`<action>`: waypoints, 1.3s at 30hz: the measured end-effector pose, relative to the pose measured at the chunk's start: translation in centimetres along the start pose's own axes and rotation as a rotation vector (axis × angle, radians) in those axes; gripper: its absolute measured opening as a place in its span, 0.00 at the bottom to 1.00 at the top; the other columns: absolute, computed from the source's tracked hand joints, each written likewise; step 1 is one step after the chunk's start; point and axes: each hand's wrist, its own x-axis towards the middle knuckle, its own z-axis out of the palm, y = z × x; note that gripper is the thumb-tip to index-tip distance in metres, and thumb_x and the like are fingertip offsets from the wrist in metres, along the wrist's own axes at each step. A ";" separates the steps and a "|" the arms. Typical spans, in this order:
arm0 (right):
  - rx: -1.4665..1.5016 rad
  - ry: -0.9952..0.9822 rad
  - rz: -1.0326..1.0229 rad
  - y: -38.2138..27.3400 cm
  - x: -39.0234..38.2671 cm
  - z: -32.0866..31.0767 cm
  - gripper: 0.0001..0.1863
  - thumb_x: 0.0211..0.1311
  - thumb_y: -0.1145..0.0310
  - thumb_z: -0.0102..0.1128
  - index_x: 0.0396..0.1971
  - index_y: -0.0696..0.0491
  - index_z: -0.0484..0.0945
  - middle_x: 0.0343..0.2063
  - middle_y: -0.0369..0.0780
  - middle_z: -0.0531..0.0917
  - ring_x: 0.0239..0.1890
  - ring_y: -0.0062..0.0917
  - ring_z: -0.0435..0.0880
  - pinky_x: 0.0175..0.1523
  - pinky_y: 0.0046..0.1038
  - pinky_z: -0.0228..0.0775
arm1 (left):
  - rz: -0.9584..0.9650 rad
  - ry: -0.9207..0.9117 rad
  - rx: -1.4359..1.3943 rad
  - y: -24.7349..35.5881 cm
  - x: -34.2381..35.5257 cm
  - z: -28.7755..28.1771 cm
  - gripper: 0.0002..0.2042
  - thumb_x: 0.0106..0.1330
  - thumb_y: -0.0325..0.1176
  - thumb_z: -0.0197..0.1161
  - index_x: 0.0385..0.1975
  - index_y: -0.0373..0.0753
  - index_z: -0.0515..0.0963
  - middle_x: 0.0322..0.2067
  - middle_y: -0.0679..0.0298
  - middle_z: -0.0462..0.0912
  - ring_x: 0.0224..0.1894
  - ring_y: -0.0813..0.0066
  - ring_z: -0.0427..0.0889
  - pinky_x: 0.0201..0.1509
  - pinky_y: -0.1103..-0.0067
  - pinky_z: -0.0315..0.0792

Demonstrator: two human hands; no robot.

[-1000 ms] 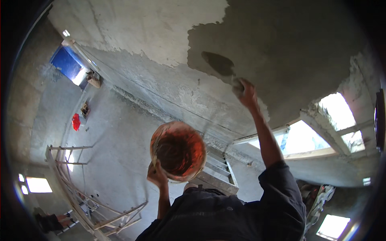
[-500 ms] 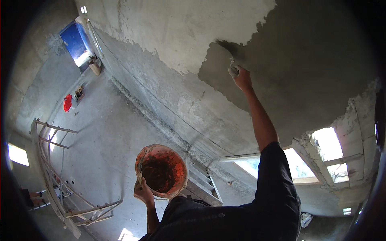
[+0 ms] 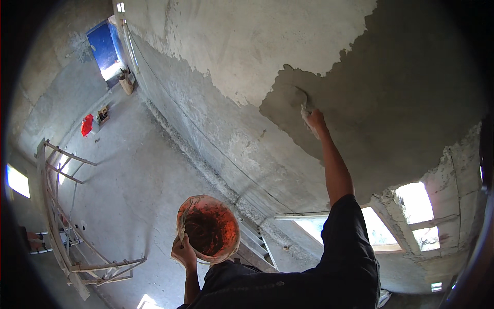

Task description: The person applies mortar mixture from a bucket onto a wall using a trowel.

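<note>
My left hand is closed on the rim of a round orange bucket, held in front of my body. The inside of the bucket is smeared with dark mortar. With my right arm stretched up, my right hand grips the handle of a trowel. The trowel's blade looks thin and edge-on, against a dark patch of wet plaster on the wall. Lighter dry wall borders this patch along a ragged edge.
A wooden scaffold frame stands on the lower left. Beyond lie a red object and a sack near a blue door. Window openings sit at the right. A slatted wooden piece is beside the bucket.
My right hand and the trowel have moved down and slightly right over the wet plaster. The view has shifted a little; my left hand still holds the bucket.
</note>
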 end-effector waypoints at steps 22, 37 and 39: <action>-0.176 0.193 -0.337 -5.1 -1.5 2.6 0.23 0.60 0.51 0.53 0.32 0.60 0.76 0.25 0.55 0.80 0.33 0.52 0.79 0.39 0.46 0.73 | 0.035 0.010 -0.011 -0.4 -0.6 0.2 0.13 0.58 0.34 0.61 0.26 0.26 0.80 0.32 0.52 0.84 0.30 0.63 0.82 0.37 0.71 0.72; -0.119 0.210 -0.367 -5.2 -0.9 3.2 0.21 0.61 0.52 0.53 0.38 0.57 0.74 0.25 0.54 0.80 0.34 0.52 0.79 0.38 0.48 0.71 | 0.033 -0.034 -0.013 0.1 -0.4 0.6 0.14 0.59 0.34 0.61 0.30 0.26 0.80 0.33 0.51 0.84 0.34 0.60 0.82 0.40 0.70 0.72; -0.111 0.151 -0.397 -5.0 -1.2 4.0 0.21 0.61 0.52 0.53 0.37 0.58 0.75 0.25 0.54 0.80 0.34 0.52 0.79 0.39 0.47 0.71 | 0.019 -0.034 -0.014 1.3 -0.6 0.4 0.13 0.59 0.34 0.61 0.31 0.26 0.80 0.33 0.51 0.84 0.33 0.60 0.82 0.40 0.70 0.72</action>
